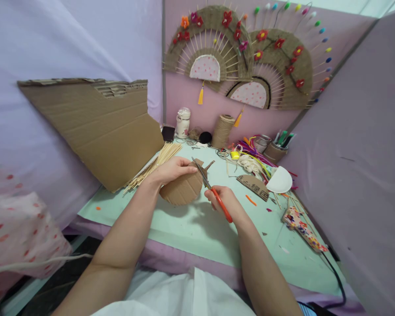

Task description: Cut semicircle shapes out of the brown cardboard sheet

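Note:
My left hand (pixel 175 169) grips the top edge of a rounded piece of brown cardboard (pixel 182 189), holding it above the table. In my right hand (pixel 224 199) is a pair of scissors (pixel 220 202) with orange handles. The blades point up and to the left and lie at the right edge of the cardboard. A narrow strip of cardboard sticks out beside the blades. Below the hands, the piece casts a shadow on the pale green table cover (pixel 191 232).
A big cardboard sheet (pixel 98 127) leans at the left, beside bundled thin sticks (pixel 154 169). A twine spool (pixel 223 131) and a white bottle (pixel 183 123) stand at the back. At right lie a printed cardboard piece (pixel 253 187), a white half-disc (pixel 279 180) and a patterned, corded glue gun (pixel 304 228).

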Motion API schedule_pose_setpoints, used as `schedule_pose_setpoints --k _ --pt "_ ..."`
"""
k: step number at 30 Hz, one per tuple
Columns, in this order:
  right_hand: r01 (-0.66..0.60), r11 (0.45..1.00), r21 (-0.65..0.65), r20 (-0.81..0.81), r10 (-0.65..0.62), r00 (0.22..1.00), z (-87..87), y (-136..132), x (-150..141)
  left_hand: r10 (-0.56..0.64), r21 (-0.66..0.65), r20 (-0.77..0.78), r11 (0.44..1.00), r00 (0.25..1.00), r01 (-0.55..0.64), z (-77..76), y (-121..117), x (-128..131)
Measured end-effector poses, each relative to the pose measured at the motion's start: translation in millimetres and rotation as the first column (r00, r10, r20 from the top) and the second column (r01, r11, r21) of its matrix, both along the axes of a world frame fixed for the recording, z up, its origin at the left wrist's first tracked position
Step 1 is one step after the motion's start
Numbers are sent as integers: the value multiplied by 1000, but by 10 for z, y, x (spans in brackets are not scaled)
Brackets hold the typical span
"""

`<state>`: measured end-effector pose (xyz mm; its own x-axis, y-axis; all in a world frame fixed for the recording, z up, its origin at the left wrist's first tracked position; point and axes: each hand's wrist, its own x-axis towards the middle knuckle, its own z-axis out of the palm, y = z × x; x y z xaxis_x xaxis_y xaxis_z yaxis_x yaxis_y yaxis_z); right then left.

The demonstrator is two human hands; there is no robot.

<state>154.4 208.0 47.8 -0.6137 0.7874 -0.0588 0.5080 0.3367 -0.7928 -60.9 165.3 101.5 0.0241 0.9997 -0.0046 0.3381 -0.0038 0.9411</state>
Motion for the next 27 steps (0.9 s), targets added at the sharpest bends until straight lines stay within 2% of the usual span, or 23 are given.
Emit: schedule_pose_setpoints --k 5,7,12,27 --pt "-124 984 129 48 118 992 17 15 42 -77 33 -121 996 990 82 -13 17 38" --pt "-134 977 163 73 124 990 14 17 53 -88 44 -163 994 983 96 -15 20 43" --pt "-100 972 211 86 84 993 -12 21 39 -86 56 -197 994 977 99 5 4 27" --pt "-2 970 241 129 -30 991 -42 29 16 -81 45 -192 995 978 91 -36 23 0"
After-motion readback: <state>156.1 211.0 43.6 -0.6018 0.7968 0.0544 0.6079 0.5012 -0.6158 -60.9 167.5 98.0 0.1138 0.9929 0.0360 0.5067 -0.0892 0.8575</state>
